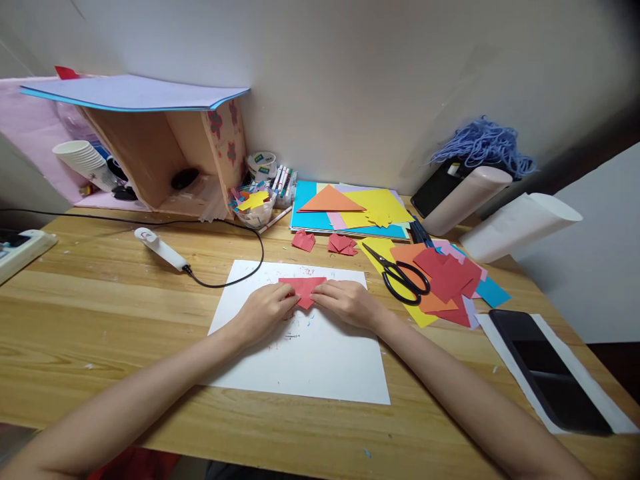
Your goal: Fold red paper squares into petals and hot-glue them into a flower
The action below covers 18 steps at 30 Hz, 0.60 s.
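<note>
Both hands [267, 307] [347, 303] are pinching the red paper [303, 287]'s near edges; looks light, creasable, so gripping gently there's working.

Folded red origami paper [303, 287] on my feed, lying on a marked white sheet [325, 363], long straight edge on the far side, point toward the near side.

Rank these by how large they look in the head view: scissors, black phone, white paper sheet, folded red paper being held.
1. White paper sheet
2. Black phone
3. Scissors
4. Folded red paper, partly covered by fingers
</note>
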Motion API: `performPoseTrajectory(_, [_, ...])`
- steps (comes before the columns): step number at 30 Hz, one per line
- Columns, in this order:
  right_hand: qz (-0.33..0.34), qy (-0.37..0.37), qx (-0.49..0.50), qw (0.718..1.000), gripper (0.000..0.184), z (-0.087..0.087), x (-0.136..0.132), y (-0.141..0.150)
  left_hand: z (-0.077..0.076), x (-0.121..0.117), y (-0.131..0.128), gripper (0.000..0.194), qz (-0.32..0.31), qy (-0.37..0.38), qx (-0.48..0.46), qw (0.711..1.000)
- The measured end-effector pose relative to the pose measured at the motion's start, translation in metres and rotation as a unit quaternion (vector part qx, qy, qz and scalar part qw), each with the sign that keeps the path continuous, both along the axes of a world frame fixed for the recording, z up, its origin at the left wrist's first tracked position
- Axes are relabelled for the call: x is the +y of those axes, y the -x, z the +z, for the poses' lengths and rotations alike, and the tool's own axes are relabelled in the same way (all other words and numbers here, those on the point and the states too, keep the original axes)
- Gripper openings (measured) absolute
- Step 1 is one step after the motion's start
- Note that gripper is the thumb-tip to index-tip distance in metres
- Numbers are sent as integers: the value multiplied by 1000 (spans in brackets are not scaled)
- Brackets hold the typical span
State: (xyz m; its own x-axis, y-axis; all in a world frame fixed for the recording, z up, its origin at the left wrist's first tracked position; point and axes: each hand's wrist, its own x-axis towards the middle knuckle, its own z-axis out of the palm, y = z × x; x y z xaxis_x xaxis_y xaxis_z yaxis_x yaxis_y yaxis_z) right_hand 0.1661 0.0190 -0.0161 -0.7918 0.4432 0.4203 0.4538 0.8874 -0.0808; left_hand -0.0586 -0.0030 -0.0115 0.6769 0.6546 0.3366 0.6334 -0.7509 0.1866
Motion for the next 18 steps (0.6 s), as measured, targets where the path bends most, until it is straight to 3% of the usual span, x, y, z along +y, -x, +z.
performPoseTrajectory(5, [-73, 158, 87, 981, 15, 1, 0, 8, 2, 4, -2, 24, 95, 137, -128, 978])
performPoseTrajectory(9, [-122, 256, 140, 949, 12, 5, -3, 13, 4, 8, -3, 28, 145, 207, -161, 954])
performPoseTrajectory(13, [-188, 277, 155, 929, 17, 4, -6, 17, 2, 10, -6, 28, 175, 207, -164, 948])
performPoseTrajectory(18, [-241, 235, 123, 934, 22, -3, -6, 21, -2, 10, -9, 25, 195, 175, -139, 955])
